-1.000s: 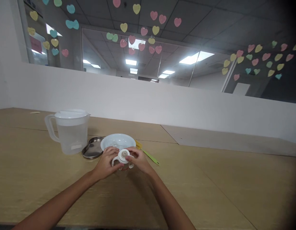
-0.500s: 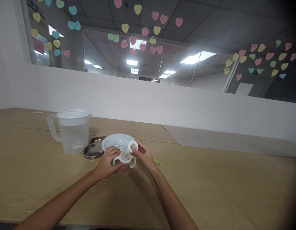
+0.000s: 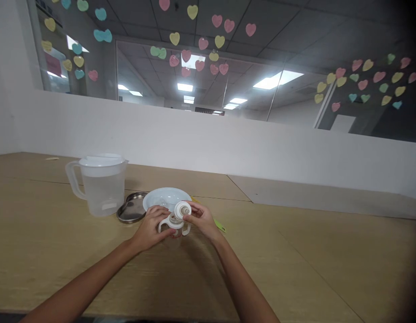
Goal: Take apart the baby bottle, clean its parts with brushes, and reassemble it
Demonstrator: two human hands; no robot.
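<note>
My left hand (image 3: 153, 228) is closed around the left side of a clear baby bottle (image 3: 176, 230) with a white two-handled collar, which stands upright on the table. Between its thumb and fingers, my right hand (image 3: 203, 220) grips a round white cap (image 3: 183, 210), tilted with its ringed inner side towards me. The cap is right over the bottle's top and hides part of it; whether they touch I cannot tell. Behind the hands is a white bowl (image 3: 167, 193) with something clear inside.
A lidded clear jug (image 3: 105, 188) of water stands at the left. Beside it lies a metal kidney dish (image 3: 133, 208). A green handle (image 3: 220, 225) pokes out past my right wrist. A white wall (image 3: 194, 139) with a window rises behind the table.
My right hand has brought the cap a little left and down, from beside the bottle to over its top. My left hand and the bottle have stayed in place.
</note>
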